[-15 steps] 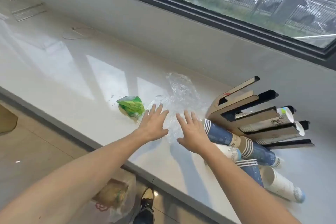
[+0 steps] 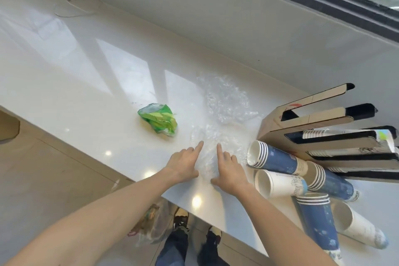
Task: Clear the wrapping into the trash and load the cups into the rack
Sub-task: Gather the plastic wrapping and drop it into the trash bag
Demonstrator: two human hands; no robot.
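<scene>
Wrapping first: clear crinkled plastic wrapping (image 2: 218,121) lies spread on the white counter (image 2: 86,67), and I take it as my landmark. Left of the wrapping, just apart from its edge, sits a crumpled green wrapper (image 2: 158,122). Down-left of the wrapping, below the counter's front edge, a translucent bag (image 2: 151,227) rests on the floor beside two shoes (image 2: 181,220).

At the wrapping's near end I see my left hand (image 2: 183,164), palm down, index finger stretched out and the other fingers curled, thumb pointing toward the plastic. It touches the wrapping's left margin; I cannot tell whether it pinches any of it. Just right of it, my right hand (image 2: 230,170) mirrors the pose, index extended, pressing on the wrapping's near right part. The film bunches between the two hands.

Right of the wrapping, stacks of paper cups (image 2: 278,157) lie on their sides, blue and white, crossing one another, the nearest rim close to my right hand. Farther right of the wrapping, behind the loose stacks, stands the cardboard rack (image 2: 302,127) with slanted slots; a few cup stacks are in its lower slots, the upper two look empty.
</scene>
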